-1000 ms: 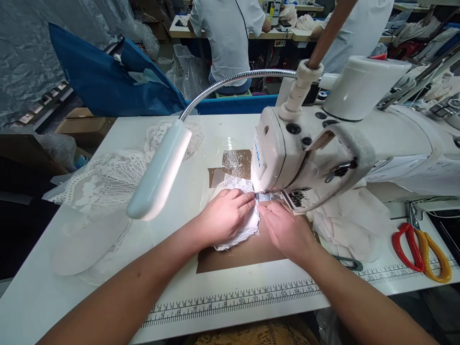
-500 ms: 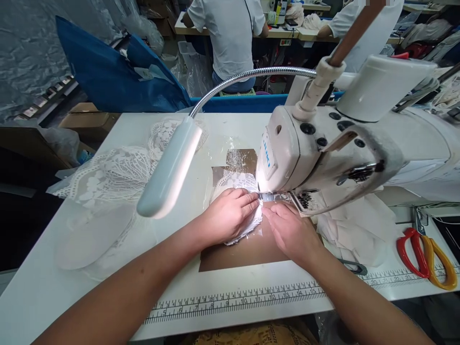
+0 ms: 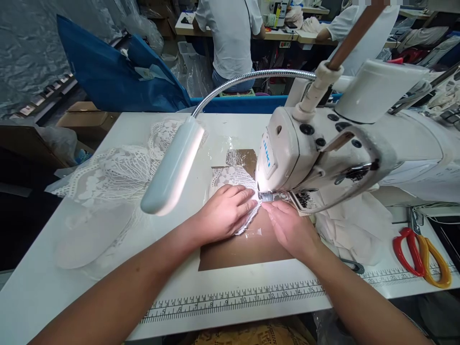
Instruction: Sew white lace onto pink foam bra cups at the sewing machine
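A white lace piece lies under the head of the sewing machine, its right edge at the presser foot. My left hand rests flat on the lace, fingers stretched out toward the needle area. Close to the presser foot, my right hand has its thumb and forefinger together at the lace's right edge. Its other fingers are curled and partly hidden. A brown sheet covers the tabletop beneath the work.
A lamp on a bendy metal neck hangs left of my hands. More lace lies at the left, pale fabric at the right. Scissors sit near the right edge. A printed ruler runs along the front. Co-workers sit beyond.
The lace has turned and shifted up and away under the machine, so more of it shows beyond my left hand. My left hand has slid slightly left; my right stays by the presser foot.
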Motion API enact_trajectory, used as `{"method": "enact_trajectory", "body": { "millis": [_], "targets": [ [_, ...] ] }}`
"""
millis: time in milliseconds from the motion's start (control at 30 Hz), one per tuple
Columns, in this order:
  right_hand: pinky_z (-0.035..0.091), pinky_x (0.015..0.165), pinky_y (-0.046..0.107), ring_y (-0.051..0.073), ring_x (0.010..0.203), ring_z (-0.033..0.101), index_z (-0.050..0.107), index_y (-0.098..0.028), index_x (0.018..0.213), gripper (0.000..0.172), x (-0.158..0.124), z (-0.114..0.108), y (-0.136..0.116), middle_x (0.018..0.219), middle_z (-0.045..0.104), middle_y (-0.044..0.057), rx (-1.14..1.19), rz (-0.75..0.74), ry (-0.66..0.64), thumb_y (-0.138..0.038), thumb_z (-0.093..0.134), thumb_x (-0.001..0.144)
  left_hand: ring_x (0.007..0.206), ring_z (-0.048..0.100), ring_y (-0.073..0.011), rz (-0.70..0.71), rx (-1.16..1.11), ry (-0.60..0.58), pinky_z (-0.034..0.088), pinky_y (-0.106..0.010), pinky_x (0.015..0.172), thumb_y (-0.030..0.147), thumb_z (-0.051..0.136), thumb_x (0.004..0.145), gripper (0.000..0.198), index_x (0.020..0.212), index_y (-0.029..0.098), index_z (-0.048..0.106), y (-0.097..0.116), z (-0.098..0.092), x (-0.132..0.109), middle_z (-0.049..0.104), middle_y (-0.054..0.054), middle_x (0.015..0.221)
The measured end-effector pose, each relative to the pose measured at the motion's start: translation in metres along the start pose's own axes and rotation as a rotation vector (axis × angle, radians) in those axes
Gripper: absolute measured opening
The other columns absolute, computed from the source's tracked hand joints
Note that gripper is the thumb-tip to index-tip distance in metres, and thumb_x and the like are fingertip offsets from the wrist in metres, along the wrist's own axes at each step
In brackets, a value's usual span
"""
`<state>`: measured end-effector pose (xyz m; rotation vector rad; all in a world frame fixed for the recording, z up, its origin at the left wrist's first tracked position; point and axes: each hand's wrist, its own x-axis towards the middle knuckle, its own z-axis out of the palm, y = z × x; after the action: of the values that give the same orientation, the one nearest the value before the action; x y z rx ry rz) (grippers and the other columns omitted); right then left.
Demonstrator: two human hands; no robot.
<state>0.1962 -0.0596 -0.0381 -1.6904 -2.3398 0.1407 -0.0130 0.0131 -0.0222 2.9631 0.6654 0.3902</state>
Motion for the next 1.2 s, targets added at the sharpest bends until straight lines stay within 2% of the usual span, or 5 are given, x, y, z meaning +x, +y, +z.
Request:
{"method": "enact_trajectory", "body": {
  "millis": [167, 433, 700, 1067, 1200],
  "targets": [
    [0.048, 0.080, 0.029, 0.020, 0.092, 0.061, 0.063, -0.023, 0.121, 0.038, 0.000, -0.003, -0.003, 0.095, 0.069, 0.008, 0.000, 0.029, 0.000, -0.015, 0.042, 0.090, 0.102, 0.053, -0.0276, 0.082, -0.070, -0.032, 0.042, -0.043, 0.088, 0.033, 0.047, 0.094, 0.033, 0.117, 0.014, 0.062, 0.002, -0.005, -0.001, 0.059, -0.014, 0.124],
    [0.045, 0.066, 0.028, 0.021, 0.088, 0.060, 0.064, -0.021, 0.120, 0.043, -0.001, -0.002, -0.008, 0.090, 0.067, 0.008, -0.142, -0.063, -0.053, -0.006, 0.046, 0.084, 0.112, 0.053, -0.0255, 0.204, -0.062, -0.088, 0.042, -0.039, 0.087, 0.018, 0.042, 0.096, 0.030, 0.120, 0.013, 0.060, -0.005, -0.002, -0.001, 0.058, -0.009, 0.132],
    [0.044, 0.068, 0.028, 0.020, 0.085, 0.062, 0.062, -0.021, 0.121, 0.041, 0.005, -0.004, -0.013, 0.090, 0.067, 0.007, -0.201, 0.022, -0.075, -0.007, 0.047, 0.085, 0.106, 0.054, -0.0261, 0.048, -0.028, -0.032, 0.044, -0.041, 0.085, 0.022, 0.045, 0.096, 0.032, 0.124, 0.012, 0.058, 0.005, 0.006, -0.001, 0.060, -0.011, 0.129],
    [0.041, 0.064, 0.025, 0.018, 0.082, 0.062, 0.063, -0.021, 0.121, 0.043, 0.005, -0.006, -0.014, 0.096, 0.068, 0.007, -0.225, 0.038, -0.017, -0.007, 0.047, 0.084, 0.103, 0.053, -0.0279, 0.008, -0.012, -0.037, 0.043, -0.041, 0.078, 0.035, 0.044, 0.095, 0.037, 0.120, 0.013, 0.062, 0.005, 0.001, 0.004, 0.060, -0.011, 0.128],
    [0.043, 0.069, 0.025, 0.018, 0.085, 0.061, 0.061, -0.022, 0.124, 0.042, 0.001, -0.002, -0.009, 0.097, 0.068, 0.007, -0.147, 0.028, -0.002, -0.009, 0.045, 0.087, 0.103, 0.053, -0.0292, -0.019, 0.006, -0.019, 0.044, -0.042, 0.077, 0.036, 0.044, 0.094, 0.040, 0.122, 0.012, 0.061, 0.004, 0.003, 0.003, 0.060, -0.013, 0.126]
  ]
}}
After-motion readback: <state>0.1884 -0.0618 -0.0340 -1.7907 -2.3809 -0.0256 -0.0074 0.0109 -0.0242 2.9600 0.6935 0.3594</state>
